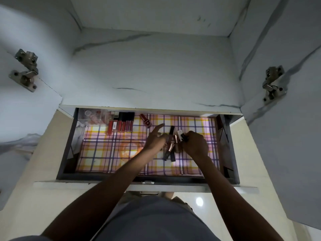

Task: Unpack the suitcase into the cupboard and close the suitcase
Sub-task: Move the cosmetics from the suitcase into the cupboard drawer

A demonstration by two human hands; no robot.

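An open cupboard drawer [67, 145] lined with a checked cloth [107, 153] lies below me. Both hands are inside it over a small heap of cosmetic tubes [169, 148]. My left hand [154, 139] reaches over the heap with its index finger stretched forward; its other fingers touch the tubes. My right hand [195, 142] grips several tubes, with a black and a white cap sticking out of the fist. A row of lip gloss tubes [121, 125] lies at the drawer's back left. A red nail polish bottle [145, 120] lies beside them. No suitcase is in view.
A clear plastic box [93, 116] with small items sits in the drawer's back left corner. An empty marbled shelf [152, 75] lies above the drawer. Open cupboard doors with metal hinges [26, 70] [273, 84] stand at both sides. The drawer front edge [147, 182] is near my body.
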